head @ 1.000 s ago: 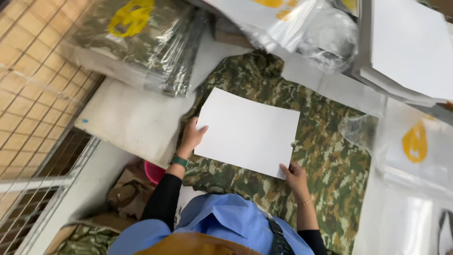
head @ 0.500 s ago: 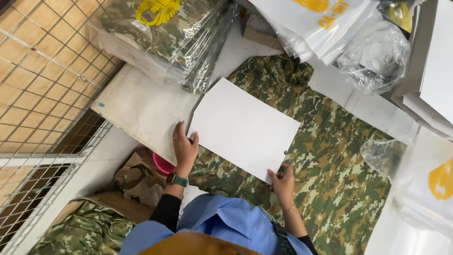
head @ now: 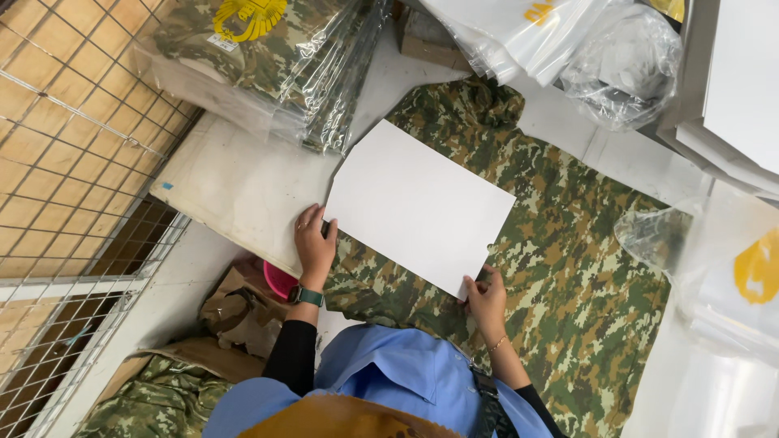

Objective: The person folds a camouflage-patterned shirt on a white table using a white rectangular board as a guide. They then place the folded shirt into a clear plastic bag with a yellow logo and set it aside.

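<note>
Head view, looking straight down at a person in a blue shirt with black sleeves, working at a pale tabletop (head: pixel 243 186).

A camouflage garment (head: pixel 568 268) lies spread flat across the middle of the tabletop. On top of it rests a white rectangular sheet of card (head: pixel 418 207), turned at an angle so its corners point roughly to 11, 2, 5 and 8 o'clock.

The left hand (head: pixel 312 243), with a green watch on its wrist, grips the sheet's corner at 8 o'clock, fingers curled over the edge. The right hand (head: pixel 485 298), with a thin bracelet on its wrist, pinches the corner at 5 o'clock. The two hands are well apart, each closed on its own corner of the sheet.

At 11 o'clock sits a stack of bagged camouflage garments (head: pixel 268 57) in clear plastic. At 1 o'clock lie white plastic bags (head: pixel 519 32) and a crumpled clear bag (head: pixel 625 69). At 2 o'clock is a pile of white boards (head: pixel 738 89). At 3 o'clock lie more clear bags (head: pixel 722 276). A wire mesh cage (head: pixel 65 146) fills the 9 o'clock side, with a pink bowl (head: pixel 277 280) just below the tabletop's edge.
</note>
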